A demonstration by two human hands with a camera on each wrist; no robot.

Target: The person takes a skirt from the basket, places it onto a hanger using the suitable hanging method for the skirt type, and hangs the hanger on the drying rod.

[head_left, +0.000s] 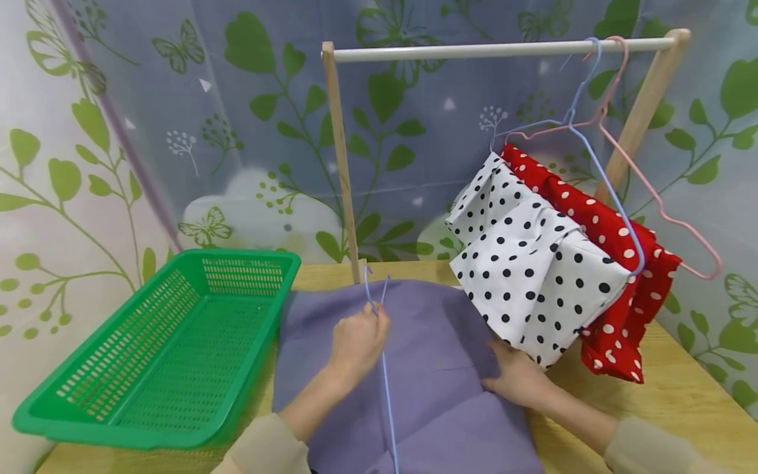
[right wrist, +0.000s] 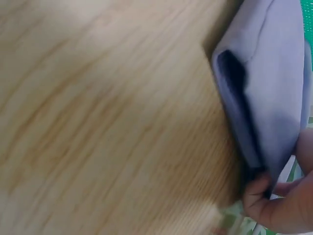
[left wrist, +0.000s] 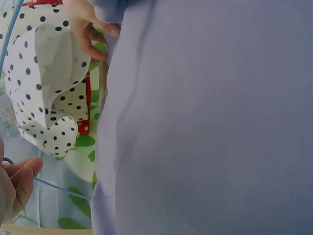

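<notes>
A purple cloth (head_left: 441,349) lies folded on the table, with a thin blue hanger (head_left: 387,401) upon it. My left hand (head_left: 358,339) grips this hanger just below its hook; in the left wrist view its fingers (left wrist: 27,171) are curled at the blue wire. At the cloth's right edge is my right hand (head_left: 518,378), under the hanging white polka-dot cloth (head_left: 515,263). From the right wrist view, its fingers (right wrist: 257,196) curl around the corner of the purple cloth's folded edge, pinching it.
A green plastic basket (head_left: 177,349) stands on the left of the wooden table (head_left: 669,388). Behind is a rack with a white rail (head_left: 474,51); blue and pink hangers (head_left: 657,194) hang at its right end, bearing the white polka-dot cloth and a red dotted cloth (head_left: 616,342).
</notes>
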